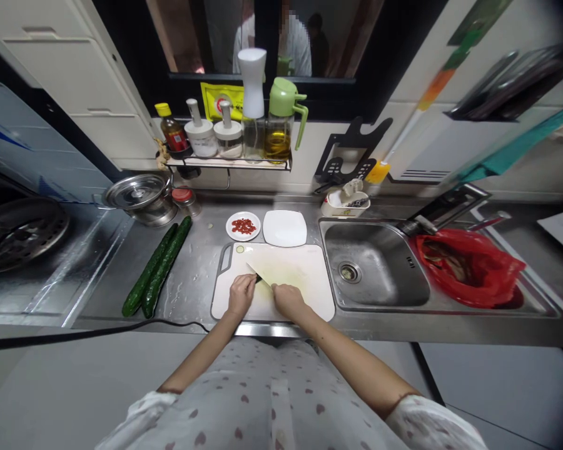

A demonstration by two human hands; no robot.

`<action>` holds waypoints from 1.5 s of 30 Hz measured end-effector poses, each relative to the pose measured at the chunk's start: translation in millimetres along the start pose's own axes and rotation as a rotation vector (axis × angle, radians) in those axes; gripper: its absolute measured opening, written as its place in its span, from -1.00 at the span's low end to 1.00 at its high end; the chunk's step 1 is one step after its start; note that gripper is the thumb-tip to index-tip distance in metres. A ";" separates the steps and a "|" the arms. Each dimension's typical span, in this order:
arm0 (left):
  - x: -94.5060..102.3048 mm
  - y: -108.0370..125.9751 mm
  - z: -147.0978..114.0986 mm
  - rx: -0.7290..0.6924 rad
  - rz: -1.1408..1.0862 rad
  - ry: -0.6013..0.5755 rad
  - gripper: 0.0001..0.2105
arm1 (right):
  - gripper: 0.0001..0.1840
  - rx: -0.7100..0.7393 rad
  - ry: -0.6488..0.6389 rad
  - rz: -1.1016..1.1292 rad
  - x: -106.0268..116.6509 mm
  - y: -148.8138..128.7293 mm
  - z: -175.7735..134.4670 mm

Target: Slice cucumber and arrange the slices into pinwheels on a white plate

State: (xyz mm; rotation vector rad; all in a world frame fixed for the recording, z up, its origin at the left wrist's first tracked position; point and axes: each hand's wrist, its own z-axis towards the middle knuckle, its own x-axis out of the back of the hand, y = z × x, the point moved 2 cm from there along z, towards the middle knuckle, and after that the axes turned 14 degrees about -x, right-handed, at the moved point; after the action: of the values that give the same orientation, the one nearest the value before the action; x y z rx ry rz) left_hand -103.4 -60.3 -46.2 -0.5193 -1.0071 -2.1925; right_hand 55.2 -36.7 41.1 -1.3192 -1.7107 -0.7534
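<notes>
My right hand point(289, 301) is closed round the handle of a kitchen knife point(259, 274), whose blade slants up and left over the white cutting board point(309, 275). Close to the blade, my left hand point(242, 295) has its fingers bent together on a small dark green piece of cucumber point(258, 277), mostly hidden by the fingers and knife. A pale round cucumber slice point(239, 249) lies at the board's upper left corner. Two whole cucumbers point(162, 269) rest side by side on the steel counter, left of the board.
Behind the board stand a plate of chopped red pieces point(243, 226) and a white square plate point(284, 228). The sink point(375, 269) is at the right, with a red plastic bag point(471, 269) beyond it. A lidded pot point(143, 197) and a red-topped jar point(186, 201) stand back left.
</notes>
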 end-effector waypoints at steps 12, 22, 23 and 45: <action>-0.7 -1.2 -1.1 -0.004 -0.016 -0.006 -0.81 | -0.65 0.010 0.007 0.023 -0.3 -1.9 5.8; -0.1 -0.1 -0.8 -0.004 0.008 -0.011 -0.80 | -0.65 -0.019 -0.008 0.029 -1.0 -5.4 5.9; -0.1 -0.2 -1.0 -0.003 0.011 -0.012 -0.80 | -0.65 -0.023 -0.009 0.031 -1.0 -5.8 5.3; -2.9 -1.6 -2.3 -0.043 0.042 0.007 -0.81 | -0.66 -0.078 0.003 0.028 -4.0 1.0 -10.0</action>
State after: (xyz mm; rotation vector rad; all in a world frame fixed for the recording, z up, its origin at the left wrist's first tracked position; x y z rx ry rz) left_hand -102.7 -60.2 -50.1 -0.5469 -0.9386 -2.1814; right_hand 59.0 -46.7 42.3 -1.3917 -1.6720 -0.8125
